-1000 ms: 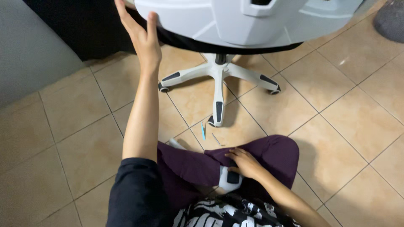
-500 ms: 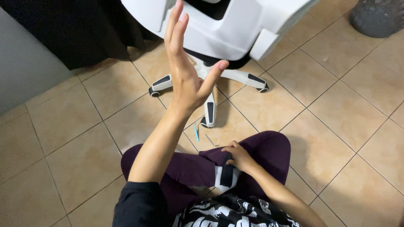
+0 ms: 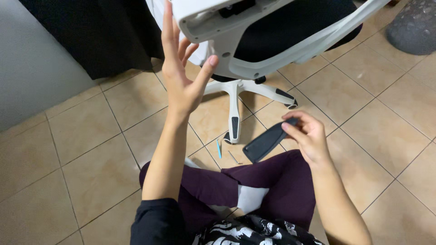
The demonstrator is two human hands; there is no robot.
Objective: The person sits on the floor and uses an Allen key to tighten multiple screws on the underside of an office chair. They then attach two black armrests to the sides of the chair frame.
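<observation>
Right hand [image 3: 309, 136] has lifted off the lap, now gripping a black armrest pad [image 3: 268, 141].
Left hand [image 3: 181, 77] is raised, fingers spread open, palm beside the tilted white chair frame [image 3: 213, 18], holding nothing. Pad hangs above the purple trousers [image 3: 272, 179], near the white wheeled base [image 3: 234, 97] on the tiled floor [image 3: 386, 113].
</observation>
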